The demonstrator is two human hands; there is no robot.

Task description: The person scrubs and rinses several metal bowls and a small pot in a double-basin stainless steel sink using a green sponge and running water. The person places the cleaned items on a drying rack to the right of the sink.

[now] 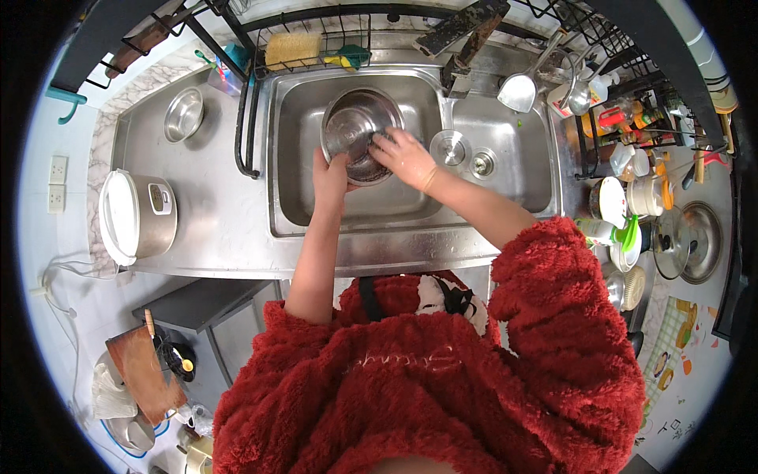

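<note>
A round stainless steel pot (349,124) is tilted over the left basin of the metal sink (414,207), its open side towards me. My left hand (331,178) grips the pot's near left rim, thumb on the inner side. At the right side of the pot, my wet right hand (405,155) has its fingers spread over the rim and into the opening; they are partly blurred, and whether they hold something is not visible. Just right of that hand, a round metal strainer or lid (451,148) lies by the divider between the basins.
A steel bowl (183,115) and a rice cooker (142,216) stand on the left counter. Above the sink, a wire rack (314,66) holds a sponge (293,50). A spatula (518,93) and a ladle (579,98) hang at the right, near bottles and jars.
</note>
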